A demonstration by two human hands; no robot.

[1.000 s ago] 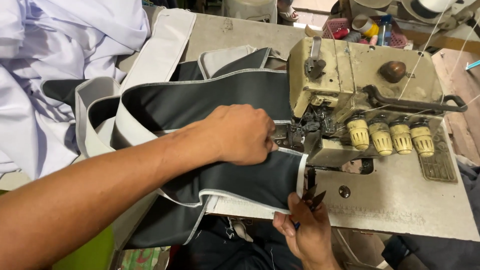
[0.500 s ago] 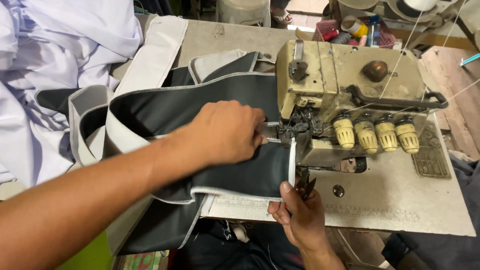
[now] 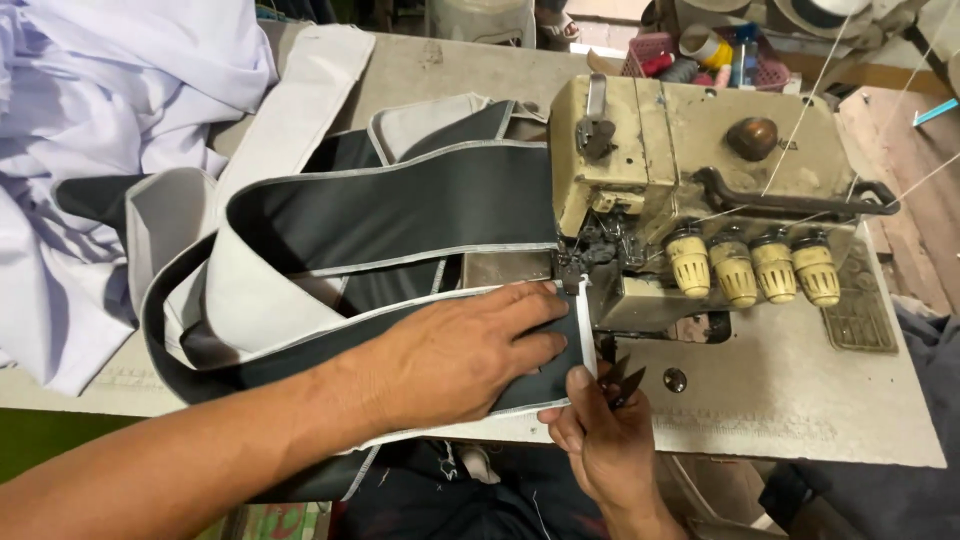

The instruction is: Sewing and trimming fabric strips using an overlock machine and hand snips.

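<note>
Since the earlier frames, our left hand [image 3: 455, 355] has slid down and toward the centre of the frame, following the fabric edge, and our right hand [image 3: 605, 445] has come up closer to the machine's needle area. The left hand now lies flat, fingers spread, pressing the dark fabric strip [image 3: 400, 205] onto the tabletop [image 3: 790, 400] just left of the presser foot [image 3: 585, 250]; it holds nothing in a closed grip, only pins the cloth down, likely so that the edge stays put near the needle. The right hand, at lower centre, is closed on a pair of small thread snips [image 3: 618, 380], blades pointing up beside a thin white tail [image 3: 585, 325] of edging that hangs from the foot; it seems placed there to trim that tail.

The strip is long, dark grey to black, with a pale lining and a light stitched border along both edges. It loops from the machine across the middle of the frame and folds back on itself at centre left, its end lying under our left palm. The cream overlock machine [image 3: 690, 170] stands at the upper right, four yellowed tension knobs [image 3: 750, 268] along its front. White cloth [image 3: 90, 120] is heaped at the upper left.
</note>
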